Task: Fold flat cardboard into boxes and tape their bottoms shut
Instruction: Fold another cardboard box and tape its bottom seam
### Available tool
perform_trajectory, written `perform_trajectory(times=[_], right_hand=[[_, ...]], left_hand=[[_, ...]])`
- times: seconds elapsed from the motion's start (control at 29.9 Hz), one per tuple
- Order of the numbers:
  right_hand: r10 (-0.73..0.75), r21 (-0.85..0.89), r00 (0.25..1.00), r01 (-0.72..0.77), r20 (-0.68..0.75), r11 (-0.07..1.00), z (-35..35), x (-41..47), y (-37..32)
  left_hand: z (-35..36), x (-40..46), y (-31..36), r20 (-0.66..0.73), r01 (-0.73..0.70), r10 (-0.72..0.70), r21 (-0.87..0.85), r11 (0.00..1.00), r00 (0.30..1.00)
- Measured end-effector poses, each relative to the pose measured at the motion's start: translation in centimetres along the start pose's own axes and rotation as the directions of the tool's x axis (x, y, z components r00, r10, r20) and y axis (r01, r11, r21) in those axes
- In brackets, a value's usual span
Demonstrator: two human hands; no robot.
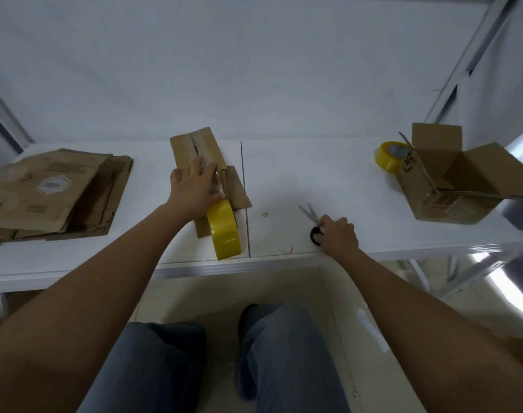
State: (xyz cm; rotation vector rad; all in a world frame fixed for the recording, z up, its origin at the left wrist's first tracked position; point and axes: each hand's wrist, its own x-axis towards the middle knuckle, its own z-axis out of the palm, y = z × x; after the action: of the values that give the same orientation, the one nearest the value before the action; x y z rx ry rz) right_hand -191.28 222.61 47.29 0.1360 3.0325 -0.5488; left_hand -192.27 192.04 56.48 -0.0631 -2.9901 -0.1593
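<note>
Pressing box [201, 162] with flat left hand [194, 189]; tape roll [224, 231] touching it; right hand [337, 235] gripping scissors [310, 216], blades angling toward box.

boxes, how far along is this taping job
Done: one box already stands folded at the far right, beside a spare tape roll. In hand: the left hand presses tape onto the bottom seam of the box being taped, with the yellow tape roll still attached; the right hand grips the scissors, likely to cut. Left: the stack of flat cardboard.
</note>
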Motion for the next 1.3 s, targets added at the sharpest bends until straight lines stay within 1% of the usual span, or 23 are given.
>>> perform_trajectory(times=[0.1,0.13,0.17,0.2,0.23,0.27,0.3,0.33,0.37,0.43,0.47,0.5,0.57,0.6,0.64,0.7,0.8,0.9,0.97,1.07,1.24,1.3], right_hand=[[0.012,-0.062,0.984,-0.001,0.179,0.998,-1.3,-0.5,-2.0],[0.03,-0.065,0.97,-0.015,0.239,0.998,-1.8,-0.8,-2.9],[0.045,-0.025,0.952,-0.039,0.301,0.999,-2.2,-1.0,-3.8],[0.051,0.077,0.926,-0.086,0.374,0.993,-2.4,-1.0,-4.6],[0.042,0.226,0.892,-0.159,0.451,0.961,-2.8,-1.2,-5.4],[0.012,0.377,0.86,-0.236,0.51,0.896,-3.2,-1.4,-6.2],[-0.027,0.485,0.847,-0.277,0.53,0.829,-3.6,-1.7,-6.9],[-0.063,0.55,0.848,-0.284,0.527,0.785,-4.0,-1.8,-7.5],[-0.101,0.59,0.851,-0.267,0.516,0.762,-4.5,-1.8,-8.0],[-0.185,0.611,0.858,-0.175,0.48,0.772,-5.6,-1.9,-9.2],[-0.227,0.604,0.851,-0.125,0.473,0.787,-6.1,-1.8,-9.8],[-0.261,0.589,0.842,-0.081,0.472,0.804,-6.5,-1.7,-10.2],[-0.279,0.503,0.829,-0.002,0.484,0.864,-7.4,-1.4,-11.2],[-0.267,0.437,0.824,0.026,0.5,0.899,-7.6,-1.1,-11.6],[-0.254,0.377,0.817,0.048,0.518,0.925,-7.9,-0.7,-12.1],[-0.265,0.33,0.794,0.087,0.546,0.94,-8.3,0.1,-13.0],[-0.321,0.336,0.749,0.14,0.579,0.931,-8.8,1.6,-13.9],[-0.32,0.339,0.713,0.122,0.624,0.933,-8.9,3.0,-14.4],[-0.313,0.325,0.688,0.118,0.655,0.938,-8.7,3.7,-14.8],[-0.331,0.332,0.651,0.128,0.683,0.935,-8.2,4.3,-15.8],[-0.343,0.343,0.623,0.125,0.703,0.931,-7.6,4.9,-17.3],[-0.347,0.349,0.598,0.119,0.722,0.93,-7.4,5.1,-17.8]], left_hand=[[-0.1,-1.3,0.2,-0.002,0.021,-0.021,-0.073,0.997,1.0],[-0.1,-1.8,0.3,-0.002,0.038,-0.038,-0.106,0.994,0.999],[-0.1,-2.3,0.4,-0.002,0.069,-0.07,-0.147,0.987,0.998],[-0.1,-2.8,0.6,-0.008,0.114,-0.118,-0.205,0.972,0.993],[-0.1,-3.2,0.9,-0.015,0.173,-0.185,-0.28,0.944,0.983],[-0.2,-3.7,1.1,-0.016,0.246,-0.27,-0.364,0.898,0.963],[-0.3,-4.1,1.4,-0.001,0.32,-0.358,-0.448,0.835,0.934],[-0.4,-4.5,1.5,0.025,0.38,-0.432,-0.524,0.763,0.902],[-0.4,-4.8,1.7,0.062,0.427,-0.486,-0.583,0.691,0.872],[-0.1,-5.3,1.8,0.168,0.496,-0.54,-0.671,0.55,0.825],[0.1,-5.4,1.8,0.236,0.523,-0.541,-0.711,0.47,0.807],[0.1,-5.6,1.8,0.31,0.537,-0.522,-0.759,0.367,0.795],[0.1,-6.1,1.8,0.432,0.535,-0.44,-0.833,0.14,0.787],[-0.1,-6.4,1.9,0.481,0.542,-0.391,-0.838,0.058,0.785],[-0.3,-6.6,1.9,0.515,0.554,-0.35,-0.832,0.014,0.783],[-0.3,-6.6,1.7,0.534,0.552,-0.307,-0.833,-0.035,0.788],[0.1,-6.4,1.4,0.519,0.518,-0.299,-0.851,-0.088,0.801],[0.4,-6.3,1.0,0.516,0.502,-0.295,-0.855,-0.126,0.804],[0.6,-6.3,0.8,0.517,0.501,-0.296,-0.855,-0.134,0.803],[0.8,-6.2,0.5,0.517,0.507,-0.316,-0.854,-0.121,0.795],[0.6,-6.5,-0.1,0.539,0.524,-0.307,-0.84,-0.14,0.784],[0.3,-6.6,-0.3,0.546,0.532,-0.303,-0.836,-0.133,0.782]])
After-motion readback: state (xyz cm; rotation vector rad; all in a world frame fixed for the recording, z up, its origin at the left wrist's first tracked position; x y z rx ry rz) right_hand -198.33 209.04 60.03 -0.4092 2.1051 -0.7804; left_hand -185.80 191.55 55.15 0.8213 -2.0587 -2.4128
